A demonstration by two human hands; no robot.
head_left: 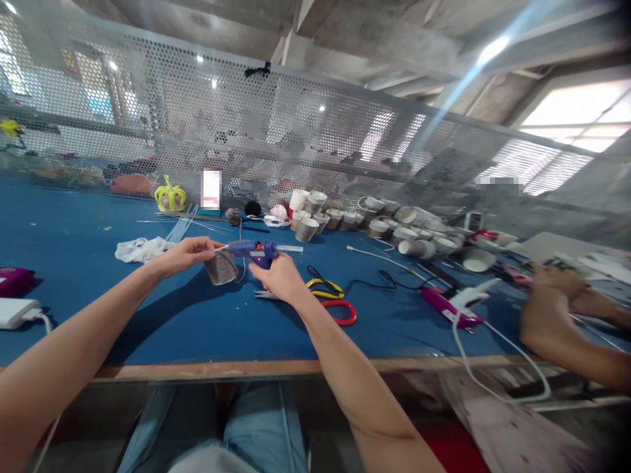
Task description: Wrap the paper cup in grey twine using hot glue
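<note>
My right hand (282, 277) is wrapped round the handle of a blue hot glue gun (252, 251), with a clear glue stick (290, 248) sticking out of its back end. The gun's nozzle points left, at the rim of a small grey cup (221, 268). That cup is pinched at its rim by the fingers of my left hand (187, 255), and it hangs slightly tilted over the blue table. A thin grey cord runs close to the cup. Whether the nozzle touches the rim, I cannot tell.
Red-handled scissors (345, 314) and yellow-handled pliers (328, 288) lie by my right wrist. Several cups (306, 228) stand at the back. A purple glue gun (451, 307) with a white cable lies to the right, near a co-worker's arm (557, 315). White cloth (140, 249) lies left.
</note>
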